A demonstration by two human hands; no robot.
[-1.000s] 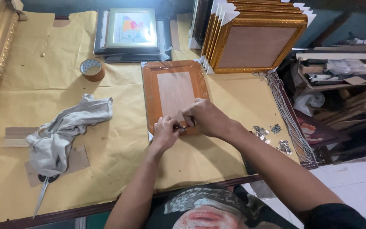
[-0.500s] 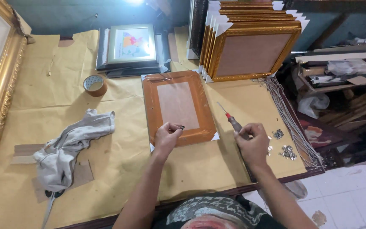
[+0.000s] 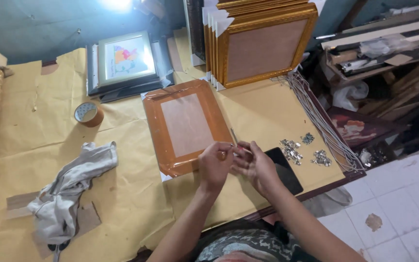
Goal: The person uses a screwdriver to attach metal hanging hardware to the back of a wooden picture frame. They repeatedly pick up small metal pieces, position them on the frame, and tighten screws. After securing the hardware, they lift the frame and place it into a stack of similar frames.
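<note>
A picture frame [image 3: 186, 127] lies face down on the paper-covered table [image 3: 122, 160], its back sealed with brown tape. My left hand [image 3: 213, 165] is at the frame's near right corner, pinching a small metal piece [image 3: 223, 155] between the fingertips. My right hand [image 3: 255, 167] touches it from the right and grips a thin screwdriver [image 3: 233, 136], whose shaft points up and away over the frame's edge. Its handle is hidden in my palm.
Small heaps of metal hangers [image 3: 293, 150] lie right of my hands, beside a black flat slab [image 3: 287, 175] and a bundle of cords [image 3: 318, 116]. Tape roll [image 3: 88, 114] and grey cloth [image 3: 69, 189] lie left. Framed picture [image 3: 124, 58] and stacked gold frames [image 3: 263, 43] stand behind.
My right hand went out to the metal pieces with the screwdriver and has come back to meet my left hand at the frame's corner.
</note>
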